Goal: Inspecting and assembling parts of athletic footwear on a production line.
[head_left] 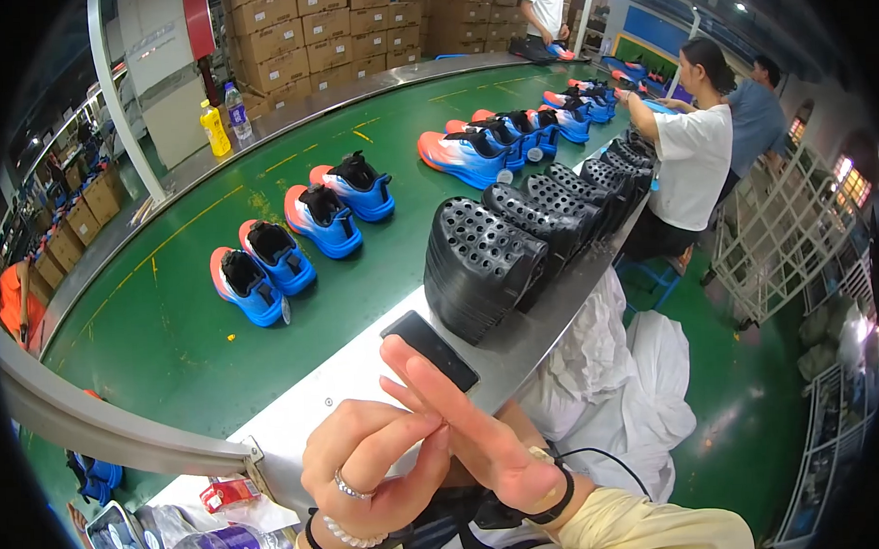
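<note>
My left hand (373,461), with a ring and a beaded bracelet, is closed in a pinch against my right hand (479,433). What sits between the pinching fingertips, if anything, is too small to make out. The fingers of my right hand are stretched out, pointing up and to the left, and its palm side is partly hidden. Just beyond the right fingertips, a dark flat rectangular device like a phone (430,347) lies on the metal ledge (346,370). Both hands are above my lap, at the ledge's near edge.
Black perforated shoe-shaped plastic stacks (478,263) line the ledge. Blue and coral sneakers (326,220) stand on the green conveyor belt (179,313). At lower left are a water bottle (226,548) and a curved metal rail (125,431). White sacking (656,373) hangs right; a co-worker (692,150) sits beyond.
</note>
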A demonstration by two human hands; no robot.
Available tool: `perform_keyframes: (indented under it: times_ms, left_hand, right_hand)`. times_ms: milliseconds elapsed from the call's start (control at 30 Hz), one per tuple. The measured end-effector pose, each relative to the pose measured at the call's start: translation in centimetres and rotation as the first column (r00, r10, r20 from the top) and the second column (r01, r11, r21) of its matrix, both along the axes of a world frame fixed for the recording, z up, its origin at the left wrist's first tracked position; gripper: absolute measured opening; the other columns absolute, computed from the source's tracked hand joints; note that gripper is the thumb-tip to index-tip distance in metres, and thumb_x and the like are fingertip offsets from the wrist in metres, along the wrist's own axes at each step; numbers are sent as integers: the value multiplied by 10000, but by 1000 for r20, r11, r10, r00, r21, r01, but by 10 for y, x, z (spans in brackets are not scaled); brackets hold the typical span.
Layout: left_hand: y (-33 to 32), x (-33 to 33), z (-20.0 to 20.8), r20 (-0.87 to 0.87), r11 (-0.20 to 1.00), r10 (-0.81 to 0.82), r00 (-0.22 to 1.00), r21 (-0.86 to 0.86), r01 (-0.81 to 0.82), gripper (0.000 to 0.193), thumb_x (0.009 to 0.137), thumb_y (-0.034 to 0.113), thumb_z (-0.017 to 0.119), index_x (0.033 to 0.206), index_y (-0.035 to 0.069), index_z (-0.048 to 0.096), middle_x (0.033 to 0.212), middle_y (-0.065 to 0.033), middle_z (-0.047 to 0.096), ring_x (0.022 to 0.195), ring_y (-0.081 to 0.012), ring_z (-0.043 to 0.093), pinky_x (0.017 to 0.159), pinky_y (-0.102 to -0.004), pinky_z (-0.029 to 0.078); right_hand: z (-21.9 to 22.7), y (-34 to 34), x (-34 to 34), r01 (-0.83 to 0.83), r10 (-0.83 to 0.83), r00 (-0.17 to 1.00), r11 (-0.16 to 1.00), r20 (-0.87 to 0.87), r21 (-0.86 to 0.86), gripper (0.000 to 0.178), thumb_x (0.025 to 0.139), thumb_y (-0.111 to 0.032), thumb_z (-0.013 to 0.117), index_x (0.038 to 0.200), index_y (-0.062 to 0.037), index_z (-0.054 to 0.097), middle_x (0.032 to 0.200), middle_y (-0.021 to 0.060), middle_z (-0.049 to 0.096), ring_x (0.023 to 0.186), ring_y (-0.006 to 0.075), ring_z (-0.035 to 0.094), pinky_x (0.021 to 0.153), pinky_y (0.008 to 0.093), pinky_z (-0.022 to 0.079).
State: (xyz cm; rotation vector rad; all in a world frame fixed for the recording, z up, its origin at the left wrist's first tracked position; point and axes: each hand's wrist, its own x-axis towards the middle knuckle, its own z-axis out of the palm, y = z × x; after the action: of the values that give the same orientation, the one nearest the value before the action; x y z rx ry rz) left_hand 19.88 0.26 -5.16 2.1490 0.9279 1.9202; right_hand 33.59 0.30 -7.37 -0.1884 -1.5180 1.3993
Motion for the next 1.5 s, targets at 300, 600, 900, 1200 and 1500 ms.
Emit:
perform_keyframes:
  times_ms: [300, 600, 900, 1200, 1500]
  left_hand:
    - [-5, -2, 6, -134, 994, 113, 985, 29, -110, 300, 588, -47, 755, 859, 50, 670, 708, -46, 634, 548, -188, 593, 465, -281, 444]
    - [-12, -2, 13, -190, 980, 179, 965, -54, -192, 228, 589, -75, 684, 784, 33, 637, 680, -59, 601, 545, -194, 553, 496, -289, 413]
    - [-7, -7, 9, -56, 987, 71, 996, -139, -79, 226, 597, -67, 698, 792, 26, 635, 689, -68, 616, 574, -188, 581, 518, -276, 427]
    - [-4, -7, 10, 128, 941, -142, 982, -289, 174, 169, 643, -32, 715, 796, -10, 647, 730, -95, 644, 637, -187, 606, 604, -275, 452]
    - [-4, -8, 11, 115, 956, -163, 980, -228, 186, 202, 650, -37, 746, 833, -6, 665, 707, -102, 649, 609, -187, 634, 563, -266, 481]
  right_hand:
    - [7, 8, 11, 296, -428, 873, 847, 234, 442, 1054, 861, -743, 431, 1494, 82, 256, 1552, 302, 215, 1467, 446, 134, 1156, 507, 158]
    - [9, 7, 9, 312, -572, 765, 732, 298, 605, 983, 877, -679, 484, 1460, 97, 328, 1528, 285, 294, 1439, 484, 194, 1138, 526, 208]
    - [10, 6, 7, 234, -323, 914, 913, 244, 333, 1092, 844, -794, 378, 1505, 65, 243, 1569, 270, 202, 1476, 427, 117, 1161, 505, 147]
    - [14, -2, 5, -7, 16, 989, 998, 149, -65, 1298, 689, -949, 229, 1519, 49, 197, 1582, 267, 150, 1490, 358, 105, 1183, 485, 62]
    - [12, -2, 6, -43, 55, 985, 996, 162, -75, 1250, 741, -932, 260, 1536, 27, 161, 1592, 266, 106, 1494, 370, 62, 1172, 506, 51]
